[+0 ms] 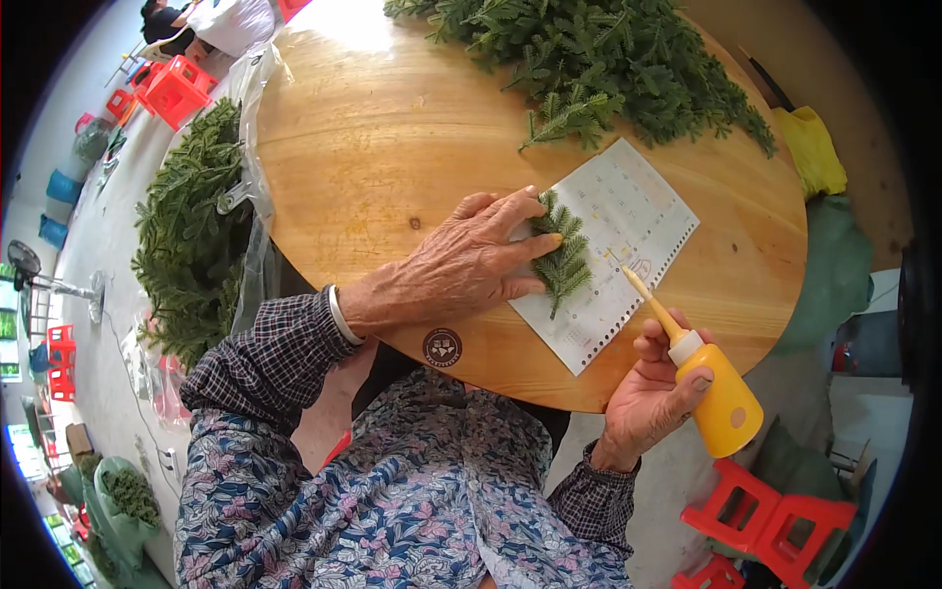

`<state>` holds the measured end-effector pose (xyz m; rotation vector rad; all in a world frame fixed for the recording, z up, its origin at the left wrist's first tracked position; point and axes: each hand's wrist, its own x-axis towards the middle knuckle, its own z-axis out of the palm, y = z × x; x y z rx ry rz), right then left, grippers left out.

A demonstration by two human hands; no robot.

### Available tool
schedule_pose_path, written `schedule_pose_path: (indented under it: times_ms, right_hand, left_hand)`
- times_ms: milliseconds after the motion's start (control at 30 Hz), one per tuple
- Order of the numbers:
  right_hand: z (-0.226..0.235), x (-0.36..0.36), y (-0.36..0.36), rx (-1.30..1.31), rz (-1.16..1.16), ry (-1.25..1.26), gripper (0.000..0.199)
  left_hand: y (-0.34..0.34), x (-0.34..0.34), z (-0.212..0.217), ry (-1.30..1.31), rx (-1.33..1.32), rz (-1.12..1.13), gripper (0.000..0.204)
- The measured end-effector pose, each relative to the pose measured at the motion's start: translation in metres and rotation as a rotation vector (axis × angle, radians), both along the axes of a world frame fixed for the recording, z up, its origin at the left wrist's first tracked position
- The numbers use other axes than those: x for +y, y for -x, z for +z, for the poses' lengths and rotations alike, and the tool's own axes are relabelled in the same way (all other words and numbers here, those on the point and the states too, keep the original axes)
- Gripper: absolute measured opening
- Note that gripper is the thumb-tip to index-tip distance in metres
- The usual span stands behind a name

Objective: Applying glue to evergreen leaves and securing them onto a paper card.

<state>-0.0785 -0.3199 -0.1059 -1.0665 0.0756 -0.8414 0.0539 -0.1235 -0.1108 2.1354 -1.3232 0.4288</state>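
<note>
A flat green fir sprig (561, 257) lies on a white punched-edge printed sheet (643, 196) on the round wooden table. My left hand (471, 250), palm down with fingers stretched apart, touches the sprig's left side. One of its fingertips rests on the needles and carries a yellowish smear. My right hand (655, 393) is wrapped around a yellow squeeze bottle (726, 398) with a white collar and a long nozzle. The bottle is tilted, its tip pointing up and left, over the sheet and apart from the sprig. A few yellow spots show on the paper near the tip.
A big heap of fir branches (628, 69) covers the table's far right. More greenery (196, 231) hangs in clear plastic beside the left edge. Red stools (770, 520) stand at the lower right and a yellow cloth (810, 152) lies right. Someone sits at the far upper left.
</note>
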Motion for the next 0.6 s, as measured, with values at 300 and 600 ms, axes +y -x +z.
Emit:
schedule_pose_path:
  times_ms: [300, 600]
  right_hand:
    - [0.02, 0.022, -0.028, -0.005, 0.151, 0.267, 0.046]
    - [0.022, 0.029, -0.04, 0.099, 0.166, 0.266, 0.044]
  left_hand:
    - [0.004, -0.004, -0.003, 0.027, -0.042, 0.067, 0.039]
    - [0.006, -0.009, -0.006, 0.089, -0.012, 0.07, 0.04]
